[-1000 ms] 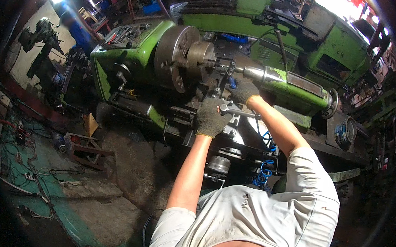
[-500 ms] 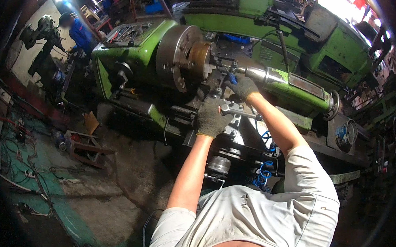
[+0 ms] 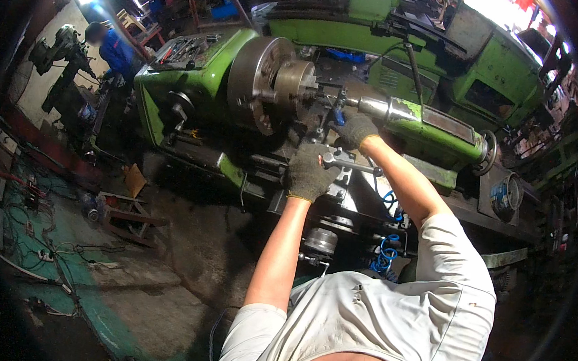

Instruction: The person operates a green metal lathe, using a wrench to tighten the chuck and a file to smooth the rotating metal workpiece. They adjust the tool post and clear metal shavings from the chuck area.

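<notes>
- Lathe (image 3: 196, 86), green-painted, spans the far side of the scene; its paint is chipped and oily, the castings blocky.
- Chuck (image 3: 264, 82) is a thick steel disc, dull grey, with a smaller stepped hub facing right.
- Left hand (image 3: 307, 175), in a dark knit glove, is clenched around the near end of a metal wrench (image 3: 344, 162); the tool sits on the tool post area just right of the chuck.
- Right hand (image 3: 355, 130), also gloved, rests closed on the fittings beside the tailstock (image 3: 427, 125); what it grips cannot be told.
- Handling judgement: the wrench appears solid steel, stiff and fairly heavy, likely slick with oil; best taken at the far end of its handle for leverage, gloves helping the grip.
- Tailstock barrel is polished bright metal, its body green and rounded.
- Blue coiled hose (image 3: 386, 249) hangs below the carriage, soft and springy.
- Another person in blue (image 3: 117, 50) stands far left at a separate machine.
</notes>
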`<state>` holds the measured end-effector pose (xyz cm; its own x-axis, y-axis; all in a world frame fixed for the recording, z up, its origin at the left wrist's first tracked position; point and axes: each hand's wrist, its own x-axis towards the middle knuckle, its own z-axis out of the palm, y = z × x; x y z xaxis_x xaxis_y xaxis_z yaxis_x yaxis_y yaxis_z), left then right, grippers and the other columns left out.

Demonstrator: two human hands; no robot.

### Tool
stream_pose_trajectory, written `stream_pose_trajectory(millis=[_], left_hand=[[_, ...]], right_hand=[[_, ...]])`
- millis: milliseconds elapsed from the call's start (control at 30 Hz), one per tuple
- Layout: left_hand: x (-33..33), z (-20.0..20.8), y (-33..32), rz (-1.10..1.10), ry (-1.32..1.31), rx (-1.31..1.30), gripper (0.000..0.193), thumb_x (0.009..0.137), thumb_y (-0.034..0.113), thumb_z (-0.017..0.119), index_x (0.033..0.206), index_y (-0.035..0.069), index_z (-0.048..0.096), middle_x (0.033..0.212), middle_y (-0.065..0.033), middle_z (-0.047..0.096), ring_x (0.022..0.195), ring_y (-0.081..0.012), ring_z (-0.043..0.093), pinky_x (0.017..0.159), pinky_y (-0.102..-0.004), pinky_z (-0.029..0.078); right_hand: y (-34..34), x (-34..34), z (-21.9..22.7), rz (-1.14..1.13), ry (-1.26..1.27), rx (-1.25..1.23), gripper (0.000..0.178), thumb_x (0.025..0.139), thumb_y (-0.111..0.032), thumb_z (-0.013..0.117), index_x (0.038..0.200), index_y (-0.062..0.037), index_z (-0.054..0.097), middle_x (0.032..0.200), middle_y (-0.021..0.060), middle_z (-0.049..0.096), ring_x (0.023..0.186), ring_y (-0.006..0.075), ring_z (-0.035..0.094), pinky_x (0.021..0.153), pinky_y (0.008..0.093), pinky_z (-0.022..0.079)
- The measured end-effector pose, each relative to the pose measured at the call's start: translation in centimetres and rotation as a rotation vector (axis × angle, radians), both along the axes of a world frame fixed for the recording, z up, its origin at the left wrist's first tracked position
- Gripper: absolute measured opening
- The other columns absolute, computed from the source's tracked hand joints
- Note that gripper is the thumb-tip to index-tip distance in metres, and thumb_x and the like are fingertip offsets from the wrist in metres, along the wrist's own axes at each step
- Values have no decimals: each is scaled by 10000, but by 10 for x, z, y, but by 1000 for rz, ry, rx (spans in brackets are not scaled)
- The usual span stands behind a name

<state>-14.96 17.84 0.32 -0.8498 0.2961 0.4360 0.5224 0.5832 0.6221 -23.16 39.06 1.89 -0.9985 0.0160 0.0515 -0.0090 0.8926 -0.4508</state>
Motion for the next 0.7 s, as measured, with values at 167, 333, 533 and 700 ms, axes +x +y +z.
stream_pose_trajectory(millis=[167,333,533,700], left_hand=[[-1,-2,0,5,10,-1,526,626,270,883,1089,85,717,1109,-169,673,1070,-373,641,937,-482,527],[1,4,0,1,21,5,504,624,268,872,1070,87,722,1090,-165,679,1061,-369,645,927,-481,529],[-3,-5,1,-4,53,44,478,630,266,855,1056,89,728,1084,-158,683,1054,-368,643,916,-478,530],[-3,-2,2,-9,-29,55,464,649,256,838,1065,81,733,1100,-161,686,1104,-364,640,964,-465,526]], right_hand=[[-2,-1,-5,-31,-34,39,601,981,-546,562,1259,-28,688,1272,293,682,1187,444,668,1002,506,528],[-1,14,-3,-53,-40,38,610,960,-562,605,1308,-63,650,1270,269,691,1194,428,668,1004,506,526],[-1,10,-2,-45,-67,64,560,931,-491,694,1304,-75,663,1231,267,705,1189,426,664,1023,487,505],[7,20,10,-24,-17,-75,650,957,-597,631,1362,-89,615,1264,266,694,1179,459,655,999,514,512]])
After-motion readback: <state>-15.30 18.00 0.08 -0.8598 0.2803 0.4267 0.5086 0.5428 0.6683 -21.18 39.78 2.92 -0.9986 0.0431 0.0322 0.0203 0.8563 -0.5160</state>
